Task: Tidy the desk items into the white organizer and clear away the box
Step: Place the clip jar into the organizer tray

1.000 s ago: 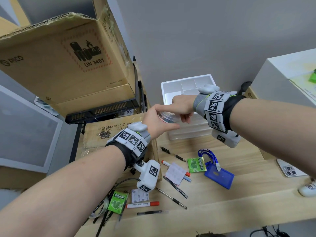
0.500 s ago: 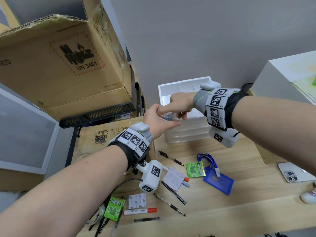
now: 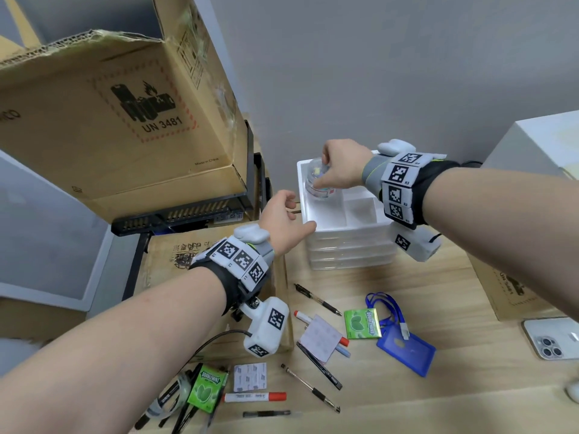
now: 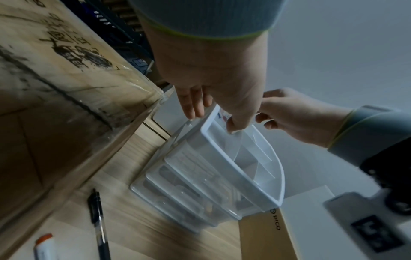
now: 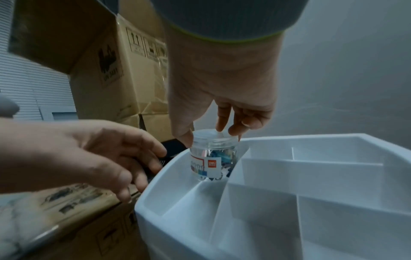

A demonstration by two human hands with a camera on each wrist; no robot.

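The white organizer point(image 3: 344, 228) stands at the back of the wooden desk, with drawers below and open compartments on top. My right hand point(image 3: 322, 173) pinches the lid of a clear jar of clips point(image 3: 318, 187) and holds it upright in the far-left compartment. The right wrist view shows the jar point(image 5: 211, 158) low inside the organizer point(image 5: 151, 191), fingers point(image 5: 222, 121) on its lid. My left hand point(image 3: 297, 214) is open at the organizer's near-left corner, holding nothing. A big cardboard box point(image 3: 125, 120) stands at the upper left.
Several pens, two green gum packs point(image 3: 362, 324), a blue card holder point(image 3: 407, 352) with lanyard, a red-capped marker point(image 3: 255, 397) and sticky pads lie on the desk. A phone point(image 3: 551, 338), a brown carton point(image 3: 507, 289) and a white box point(image 3: 532, 145) are at the right.
Both hands held the jar in front of the organizer. The right hand has since carried it into the far-left compartment, and the left hand has let go and dropped to the organizer's corner.
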